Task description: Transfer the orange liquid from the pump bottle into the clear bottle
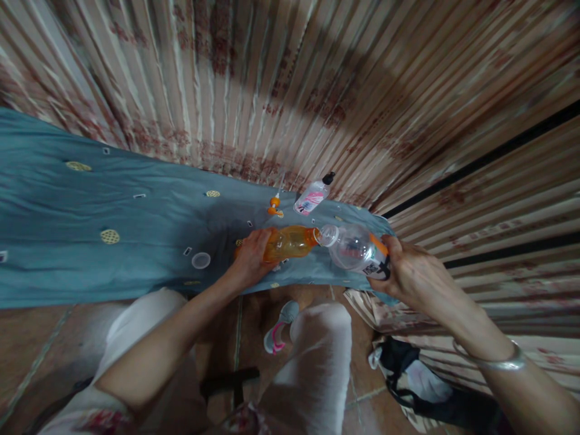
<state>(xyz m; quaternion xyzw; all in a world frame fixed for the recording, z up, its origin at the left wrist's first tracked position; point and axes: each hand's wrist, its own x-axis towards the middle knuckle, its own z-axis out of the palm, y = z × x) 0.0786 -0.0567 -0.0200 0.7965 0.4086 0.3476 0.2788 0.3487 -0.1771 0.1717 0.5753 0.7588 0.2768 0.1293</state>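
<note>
My left hand (254,257) is wrapped round an orange see-through bottle (292,241), its neck pointing right. In my right hand (408,266) is a clear plastic bottle (356,248) with an orange and white label, tilted with its mouth toward the left. The two bottle mouths meet or nearly touch; I cannot tell whether liquid passes between them. Just behind them on the blue cloth lies an orange pump top (273,205) with a thin clear tube. Beside it is a clear bottle with a pink label and black cap (312,196).
A round, whitish lid (201,260) lies on the blue patterned cloth (154,223), left of my left hand. Pleated curtains (254,90) hang behind and to the right. Below are my knees, a grey and pink shoe (281,329) and a dark bag (408,368) on the tiled floor.
</note>
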